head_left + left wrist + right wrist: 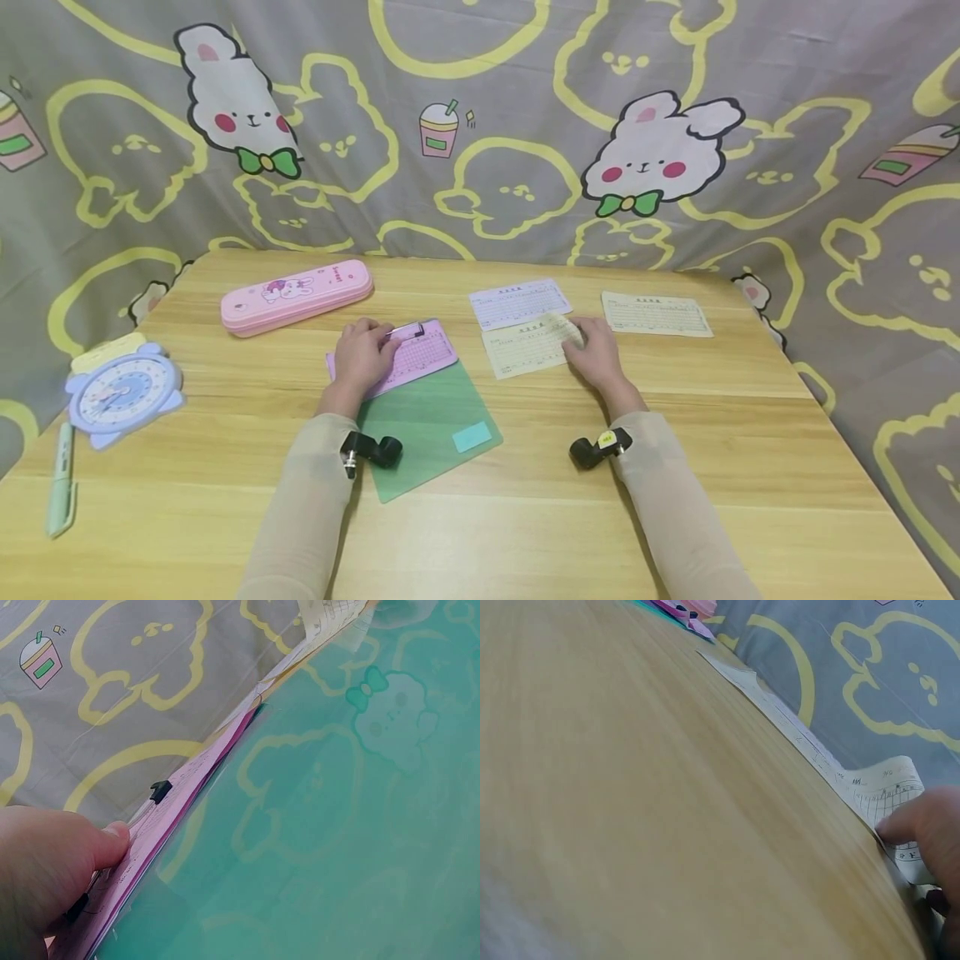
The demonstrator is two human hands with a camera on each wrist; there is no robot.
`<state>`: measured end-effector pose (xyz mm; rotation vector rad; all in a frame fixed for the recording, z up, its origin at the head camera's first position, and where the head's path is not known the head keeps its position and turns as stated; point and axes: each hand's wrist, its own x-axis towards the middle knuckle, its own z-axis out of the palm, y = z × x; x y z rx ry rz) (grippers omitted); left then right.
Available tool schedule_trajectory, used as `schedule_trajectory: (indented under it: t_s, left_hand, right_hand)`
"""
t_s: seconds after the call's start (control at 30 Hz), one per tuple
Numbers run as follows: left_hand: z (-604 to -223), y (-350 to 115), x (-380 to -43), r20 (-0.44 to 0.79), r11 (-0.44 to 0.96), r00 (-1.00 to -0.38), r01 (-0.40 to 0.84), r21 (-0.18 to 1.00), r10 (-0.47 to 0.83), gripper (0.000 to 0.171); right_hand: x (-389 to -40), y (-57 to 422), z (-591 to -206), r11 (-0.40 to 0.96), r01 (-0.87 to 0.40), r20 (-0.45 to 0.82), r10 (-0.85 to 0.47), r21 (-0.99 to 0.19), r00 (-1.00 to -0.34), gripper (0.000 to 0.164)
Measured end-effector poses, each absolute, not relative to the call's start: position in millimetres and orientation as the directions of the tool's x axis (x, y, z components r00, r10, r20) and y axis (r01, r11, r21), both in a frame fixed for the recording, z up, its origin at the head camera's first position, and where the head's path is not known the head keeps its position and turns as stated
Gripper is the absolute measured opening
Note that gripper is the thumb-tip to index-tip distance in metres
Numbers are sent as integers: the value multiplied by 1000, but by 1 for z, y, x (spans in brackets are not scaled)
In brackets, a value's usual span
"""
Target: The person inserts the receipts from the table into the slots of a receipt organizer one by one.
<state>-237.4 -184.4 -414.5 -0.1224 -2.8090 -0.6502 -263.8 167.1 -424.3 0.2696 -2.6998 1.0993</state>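
My left hand grips the metal clip at the top of a translucent green clipboard, thumb over the clip's wire. Pink printed slips lie under that clip; in the left wrist view the clip's black end stands above the pink paper. My right hand pinches the right edge of a cream printed slip, its corner curling up from the table. The right wrist view shows the thumb on the bent end of this slip. A lilac slip lies just behind it.
Another cream slip lies at the back right. A pink pencil case is at the back left. Farther left are a blue toy clock, a pale yellow piece and a green highlighter. A patterned curtain hangs behind the table.
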Motion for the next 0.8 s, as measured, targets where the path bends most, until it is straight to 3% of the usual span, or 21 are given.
schedule_trajectory:
  t_s: [0.43,0.7,0.8]
  left_hand:
    - [-412,-185,-236,274,896,-961,143,421,25,34]
    - [-412,-184,-236,249,894,-968,131,429,22,36]
    - [-412,-184,-235,255,893,-967,134,430,22,36]
  right_hand:
    - [-262,169,-421,563,-140,168,-2,-815,-986,55]
    - [-260,172,-414,584,-135,149,-24,-800,-989,32]
    - [-258,175,-409,591,-128,113,-62,-797,-992,30]
